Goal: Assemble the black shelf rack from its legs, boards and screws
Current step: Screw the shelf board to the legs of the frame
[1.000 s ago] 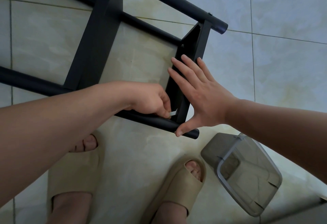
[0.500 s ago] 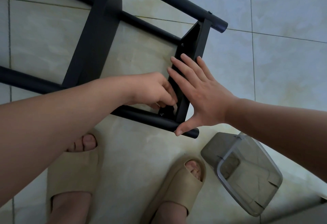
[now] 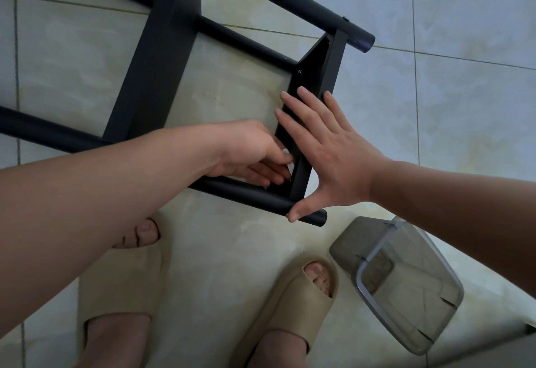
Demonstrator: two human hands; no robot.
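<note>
Tiled floor (image 3: 464,106) bears black rack (image 3: 162,62), clear container (image 3: 406,295), slippers (image 3: 121,280).

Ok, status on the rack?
Right hand flat against end board, thumb on near leg. Left hand pinches small pale piece at inside corner. Grey bin apart.

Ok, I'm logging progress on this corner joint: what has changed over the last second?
The left hand rose slightly from the lower leg and shifted up along the inner face of the end board, its fingers regripping a small pale piece too small to identify. The right hand stayed flat against the board's outer face, thumb on the leg's end; rack and slippers did not move.
</note>
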